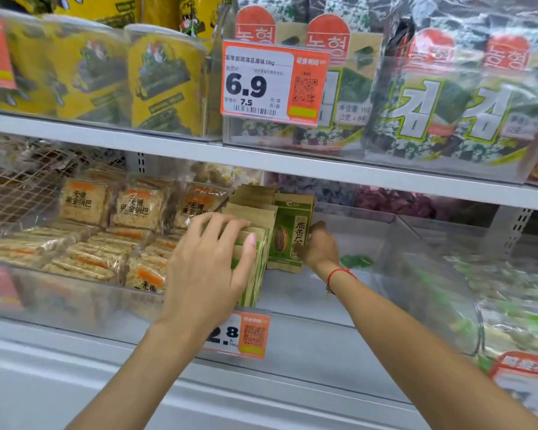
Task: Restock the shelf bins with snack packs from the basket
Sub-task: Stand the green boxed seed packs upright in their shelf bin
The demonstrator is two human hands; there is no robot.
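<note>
Hands are both inside the clear bin [395,231] on the lower shelf, and the work looks delicate. Left hand [212,262] lies over the front stack of sunflower seed packs [255,274] at the bin's left end, fingers curled over the top edge and thumb pressed down the face, holding them upright. Right hand [319,246], just to the right of that stack, pinches the side of a single seed pack [288,240] with its printed face toward us, fingers hidden behind it so I can't tell how firm the hold is. More brown packs [252,197] stand behind, toward the bin's back wall. Risk number one, as I judge it: these pouches are thin and stand on edge, so if either hand lets go too soon the row could slump rightward into the bin's open right half. Risk number two: that single pack sits askew from the stack and could slide flat. Crispy rice packs [137,209] fill the neighbouring bin beyond the left wall. No basket is in view.
</note>
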